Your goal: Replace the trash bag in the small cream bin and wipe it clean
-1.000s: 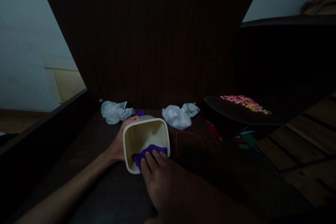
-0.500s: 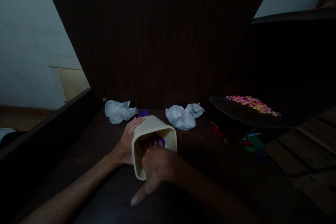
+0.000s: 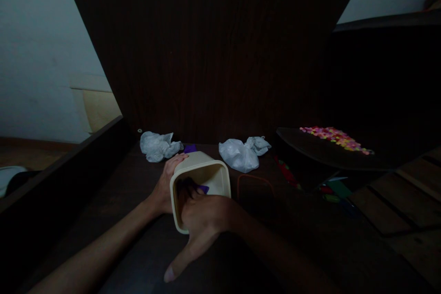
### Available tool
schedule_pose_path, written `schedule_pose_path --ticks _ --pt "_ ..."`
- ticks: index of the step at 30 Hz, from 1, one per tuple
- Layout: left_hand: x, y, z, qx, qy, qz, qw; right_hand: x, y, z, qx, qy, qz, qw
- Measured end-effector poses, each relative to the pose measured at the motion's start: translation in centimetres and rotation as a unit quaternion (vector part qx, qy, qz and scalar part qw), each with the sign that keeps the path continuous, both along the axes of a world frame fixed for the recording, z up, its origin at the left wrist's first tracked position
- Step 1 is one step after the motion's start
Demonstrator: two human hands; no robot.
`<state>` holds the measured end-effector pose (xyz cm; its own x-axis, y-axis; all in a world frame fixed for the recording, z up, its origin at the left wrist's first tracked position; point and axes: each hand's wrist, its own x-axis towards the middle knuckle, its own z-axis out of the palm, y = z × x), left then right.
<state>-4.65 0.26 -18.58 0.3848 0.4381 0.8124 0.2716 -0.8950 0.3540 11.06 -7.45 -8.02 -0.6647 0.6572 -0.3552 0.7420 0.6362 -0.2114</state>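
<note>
A cream plastic bin (image 3: pixel 200 161) lies tipped on the dark wooden surface, its square mouth facing me. My left hand (image 3: pixel 165 190) grips it along the left side, fingers over the upper edge. Inside the mouth is my right hand (image 3: pixel 203 216), with its thumb sticking out below the rim. The right fingers are in shadow, pressed on a purple cloth (image 3: pixel 204 189) against the inner left wall. Another piece of purple cloth (image 3: pixel 189 148) lies behind the bin.
Crumpled plastic bags lie at the back, one bag (image 3: pixel 159 147) on the left and another bag (image 3: pixel 239 155) on the right. Beside them is a dark square shape with a reddish rim (image 3: pixel 257 177). Pink and yellow flowers (image 3: pixel 336 138) rest on a dark corner shelf (image 3: pixel 310 149).
My right hand has shifted left and deeper inside the bin, moving the purple cloth along the inner wall. The bin has turned slightly; my left hand keeps its hold.
</note>
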Motion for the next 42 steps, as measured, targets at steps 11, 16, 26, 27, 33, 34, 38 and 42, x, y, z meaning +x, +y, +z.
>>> schedule_pose_path --ticks 11,16,26,27,33,34,38,42 --pt "-0.5 0.0 0.6 -0.028 0.023 -0.014 0.999 3.4 -5.5 -6.9 0.169 0.059 -0.125 0.976" --pt "-0.4 -0.4 1.1 -0.039 0.028 -0.010 0.999 5.1 -4.2 -4.2 0.121 0.065 -0.045 0.990" --pt "-0.1 -0.3 0.7 -0.025 0.016 -0.014 0.999 1.8 1.8 1.6 -0.075 -0.079 0.051 0.993" --pt "-0.1 -0.3 0.7 -0.028 0.014 -0.015 0.999 1.3 2.4 1.7 -0.099 -0.096 0.058 0.989" --pt "-0.1 -0.5 0.9 -0.033 0.024 0.006 0.999 -0.2 3.7 1.2 -0.142 -0.142 0.087 0.976" --pt "0.0 -0.5 1.0 -0.025 0.025 0.001 0.999 -0.2 3.5 1.0 -0.136 -0.147 0.089 0.976" --pt "0.1 -0.5 0.8 -0.001 0.027 -0.008 1.000 0.4 2.1 0.9 -0.109 -0.113 0.081 0.984" --pt "0.0 -0.1 0.6 -0.019 0.015 0.011 1.000 1.8 0.5 2.0 -0.051 -0.011 0.079 0.996"
